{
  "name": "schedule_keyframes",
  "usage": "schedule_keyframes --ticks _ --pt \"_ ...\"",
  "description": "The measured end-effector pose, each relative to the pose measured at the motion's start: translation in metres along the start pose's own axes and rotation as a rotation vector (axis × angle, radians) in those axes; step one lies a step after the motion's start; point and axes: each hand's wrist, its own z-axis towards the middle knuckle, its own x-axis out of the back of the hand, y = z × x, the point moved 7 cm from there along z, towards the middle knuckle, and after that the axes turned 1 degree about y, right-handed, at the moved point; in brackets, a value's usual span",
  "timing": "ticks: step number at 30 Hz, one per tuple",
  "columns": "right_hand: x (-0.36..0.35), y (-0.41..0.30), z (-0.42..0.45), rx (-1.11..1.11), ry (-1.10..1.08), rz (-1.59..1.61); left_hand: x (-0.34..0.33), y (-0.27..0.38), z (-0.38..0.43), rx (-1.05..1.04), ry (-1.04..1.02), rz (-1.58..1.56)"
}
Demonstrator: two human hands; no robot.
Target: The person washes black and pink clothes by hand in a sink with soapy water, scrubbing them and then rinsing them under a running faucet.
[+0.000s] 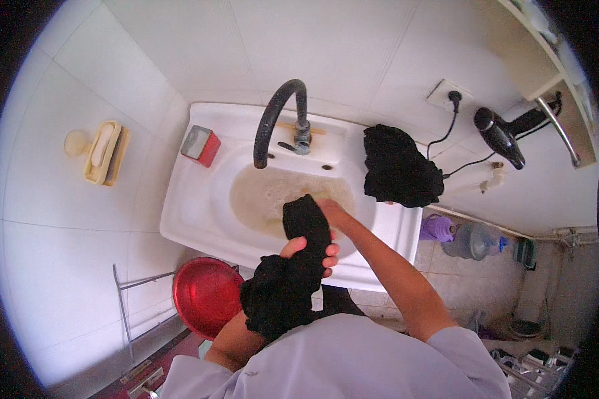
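A long bundle of black cloth (304, 219) hangs over the front of the white washbasin (189, 209). My left hand (331, 251) grips its middle, thumb on one side and fingertips on the other. The lower part of the cloth drapes over my left forearm. Cloudy water (259, 192) stands in the bowl beneath the upper end. My right hand (329, 212) reaches down over the water beside that end. Its fingers are hidden behind the cloth, so their grip does not show. A black curved faucet (279, 104) arches above the bowl.
More black cloth (399, 167) lies bunched on the basin's right rim. A red box (202, 147) sits at the left corner. On the walls are a soap dish (105, 152) and a plugged-in hair dryer (499, 132). A red basin (204, 294) is below left, a water jug (471, 240) right.
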Motion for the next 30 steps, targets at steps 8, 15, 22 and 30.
schedule_keyframes --ticks 8,15,22,30 --pt "-0.089 0.082 0.086 -0.093 0.257 -0.263 0.084 0.036 -0.092 -0.196 0.161 -0.354" --pt "-0.101 0.054 0.133 -0.245 0.286 -0.189 0.098 0.060 -0.131 -0.412 0.198 -0.507" --pt "-0.104 0.089 0.155 -0.512 0.307 -0.190 0.101 0.077 -0.144 -0.454 0.310 -0.408" --pt "-0.119 0.095 0.165 -0.606 0.291 -0.200 0.110 0.092 -0.152 -0.451 0.310 -0.481"
